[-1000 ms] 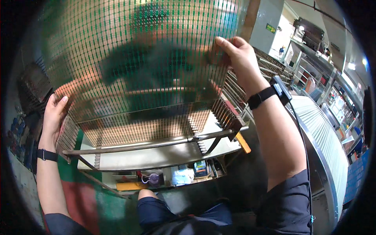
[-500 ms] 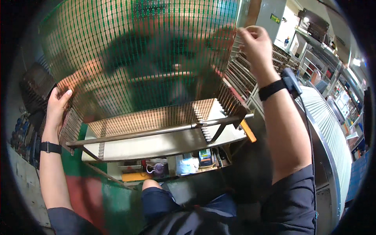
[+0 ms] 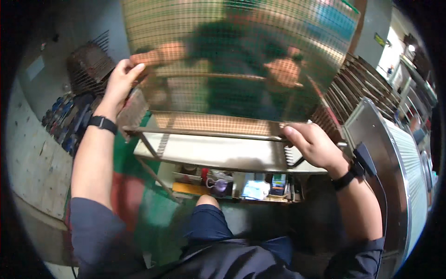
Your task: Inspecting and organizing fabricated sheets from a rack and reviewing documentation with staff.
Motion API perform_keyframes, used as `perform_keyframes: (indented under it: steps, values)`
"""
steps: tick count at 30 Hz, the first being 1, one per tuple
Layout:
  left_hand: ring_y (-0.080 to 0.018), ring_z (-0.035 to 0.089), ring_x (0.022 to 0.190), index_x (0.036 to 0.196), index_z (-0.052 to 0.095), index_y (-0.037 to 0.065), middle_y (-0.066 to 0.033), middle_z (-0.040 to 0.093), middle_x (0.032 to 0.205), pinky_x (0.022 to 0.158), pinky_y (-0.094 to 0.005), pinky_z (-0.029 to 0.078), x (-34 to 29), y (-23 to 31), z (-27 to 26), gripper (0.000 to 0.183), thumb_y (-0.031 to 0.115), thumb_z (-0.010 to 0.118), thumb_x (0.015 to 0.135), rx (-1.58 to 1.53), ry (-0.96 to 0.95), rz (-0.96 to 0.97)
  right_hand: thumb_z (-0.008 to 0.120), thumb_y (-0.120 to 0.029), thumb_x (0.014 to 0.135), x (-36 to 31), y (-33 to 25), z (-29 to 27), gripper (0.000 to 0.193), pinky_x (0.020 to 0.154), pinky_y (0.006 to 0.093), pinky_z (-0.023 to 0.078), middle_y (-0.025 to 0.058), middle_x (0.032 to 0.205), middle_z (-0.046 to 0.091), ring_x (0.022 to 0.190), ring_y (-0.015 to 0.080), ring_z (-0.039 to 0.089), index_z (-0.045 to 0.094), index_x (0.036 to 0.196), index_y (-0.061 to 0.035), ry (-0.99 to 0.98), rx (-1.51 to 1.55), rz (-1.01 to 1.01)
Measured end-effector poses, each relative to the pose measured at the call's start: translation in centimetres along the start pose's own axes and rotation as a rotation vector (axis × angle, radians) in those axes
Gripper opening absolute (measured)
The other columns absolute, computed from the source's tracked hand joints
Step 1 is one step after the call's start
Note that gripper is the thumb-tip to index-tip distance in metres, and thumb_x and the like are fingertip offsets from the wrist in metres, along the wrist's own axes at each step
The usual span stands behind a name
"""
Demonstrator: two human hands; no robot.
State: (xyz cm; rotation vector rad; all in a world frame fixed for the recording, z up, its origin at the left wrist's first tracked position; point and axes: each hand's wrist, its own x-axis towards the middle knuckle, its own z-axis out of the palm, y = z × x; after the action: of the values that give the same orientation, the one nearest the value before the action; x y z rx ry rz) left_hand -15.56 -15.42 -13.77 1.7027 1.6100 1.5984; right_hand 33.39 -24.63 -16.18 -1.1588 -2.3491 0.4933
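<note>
- Your left hand (image 3: 120, 86) is raised at the left edge of the gridded, glossy panel (image 3: 241, 60), thumb on the near side and fingers bent, clamped on that edge.
- Your left forearm rises from the lower left, leaning slightly inward, with a black wristband (image 3: 103, 123) just below the hand and the dark sleeve (image 3: 97, 223) ending near the elbow.
- Your right hand (image 3: 318, 148) is lower, at the right part of the front rail (image 3: 209, 134), back of the hand upward and thumb pointing left.
- The right fingertips are near the panel's lower right part; you cannot tell from this view whether they grip the panel, the rail or both.
- Your right forearm comes up from the lower right and slants inward to the wrist, where a black strap carries a small dark device (image 3: 365, 159) with a cable.
- The two hands are well apart, the left clearly higher than the right.
- The panel stands in front of you above the rail, between the toothed sides of the metal rack, and mirrors your arms and body.
- Under the rail lies the white table (image 3: 223, 151); below it, a shelf holds a purple item (image 3: 219, 186), a yellow bar (image 3: 190, 188) and a pale blue packet (image 3: 255, 189).
- To your right stands a pale ribbed surface (image 3: 405, 139) in a metal frame.
</note>
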Motion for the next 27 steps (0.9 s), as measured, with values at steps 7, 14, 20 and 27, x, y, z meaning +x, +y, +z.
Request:
perform_keyframes:
  steps: [7,14,20,27]
  values:
    - [-0.0092,0.051,0.087,0.111,0.061,0.007,-0.0006,0.061,0.100,0.076,-0.0286,0.042,0.4,-0.7,-3.1,0.031,0.031,0.072,0.094,0.253,-0.109,-0.093,0.056,-0.029,0.100,-0.2,0.4,0.9,0.031,0.076,0.0430,0.051,0.0203,0.085,0.064,0.083,0.0380,0.064,0.066,0.099,0.0004,0.089,0.025,-0.089]
    - [-0.0199,0.057,0.116,0.129,0.058,0.004,-0.0086,0.061,0.123,0.104,-0.0341,0.042,2.2,5.4,-2.8,0.049,0.030,0.074,0.091,0.307,0.422,0.482,0.070,-0.011,0.090,-0.1,0.5,0.3,0.013,0.081,0.0372,0.052,0.0128,0.090,0.066,0.088,0.0292,0.066,0.064,0.093,0.0001,0.166,0.127,-0.227]
    - [-0.0376,0.041,0.140,0.146,0.046,0.007,-0.0196,0.048,0.147,0.119,-0.0484,0.029,3.4,21.4,2.3,0.062,0.040,0.056,0.094,0.510,0.327,0.982,0.074,-0.010,0.087,-0.5,1.3,-0.2,0.013,0.083,0.0353,0.052,0.0108,0.093,0.070,0.091,0.0234,0.066,0.068,0.092,0.0004,0.113,0.240,-0.149]
    - [-0.0385,0.052,0.130,0.142,0.050,-0.001,-0.0251,0.054,0.141,0.109,-0.0438,0.041,6.1,25.2,2.5,0.066,0.047,0.053,0.097,1.005,-0.001,0.798,0.076,-0.009,0.085,-0.9,1.1,-0.1,0.013,0.082,0.0346,0.053,0.0108,0.093,0.070,0.090,0.0229,0.067,0.070,0.093,-0.0002,0.120,0.232,-0.129]
